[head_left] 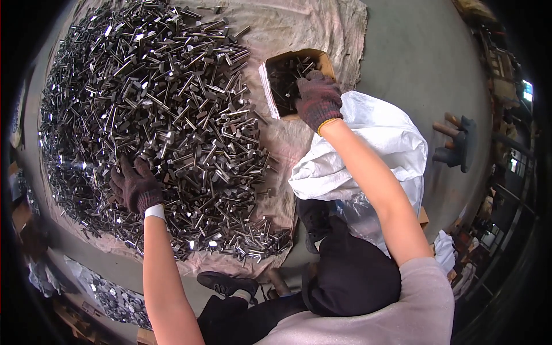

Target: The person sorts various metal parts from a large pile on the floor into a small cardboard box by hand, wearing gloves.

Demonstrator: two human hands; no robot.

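Observation:
A large heap of shiny metal bolts point(155, 109) covers a beige cloth point(299, 29) on the floor. My left hand point(135, 185), in a dark knit glove, rests on the lower left part of the heap with fingers curled into the bolts. My right hand point(316, 99), also gloved, reaches over the near rim of a small cardboard box point(325, 60) holding several dark bolts. Whether either hand grips a bolt is hidden by the gloves.
A white woven sack point(374, 149) lies beside the box under my right forearm. My dark trousers and shoe point(227, 283) are at the bottom. A dark metal stand point(460, 144) sits on the grey floor at right. More metal parts point(115, 299) lie at lower left.

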